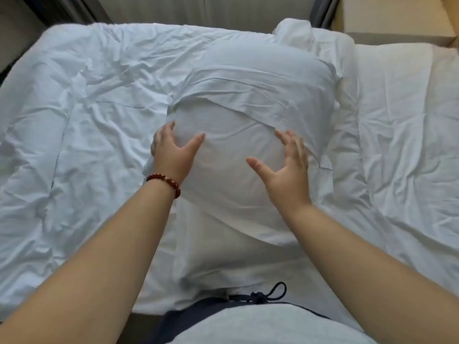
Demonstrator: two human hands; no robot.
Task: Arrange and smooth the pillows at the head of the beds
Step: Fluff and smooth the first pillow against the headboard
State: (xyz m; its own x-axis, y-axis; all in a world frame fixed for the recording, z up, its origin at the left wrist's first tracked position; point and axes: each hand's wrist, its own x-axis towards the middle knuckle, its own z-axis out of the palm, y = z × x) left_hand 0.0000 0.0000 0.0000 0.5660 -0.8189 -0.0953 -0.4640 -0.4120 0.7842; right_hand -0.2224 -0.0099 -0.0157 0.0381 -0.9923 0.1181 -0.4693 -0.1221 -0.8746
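Note:
A plump white pillow [248,103] lies lengthwise in the middle of the bed, its case creased across the top. My left hand [173,152], with a red bead bracelet on the wrist, presses flat against the pillow's near left side, fingers spread. On the pillow's near right side rests my right hand [288,165], also flat with fingers apart. Neither hand grips the fabric. A second white pillow [295,33] is bunched up behind the first, near the headboard.
A rumpled white duvet [74,115] covers the bed's left half. A smoother white sheet [402,125] lies on the right. A padded headboard [198,11] runs along the far edge, with a wooden nightstand [397,18] at the far right.

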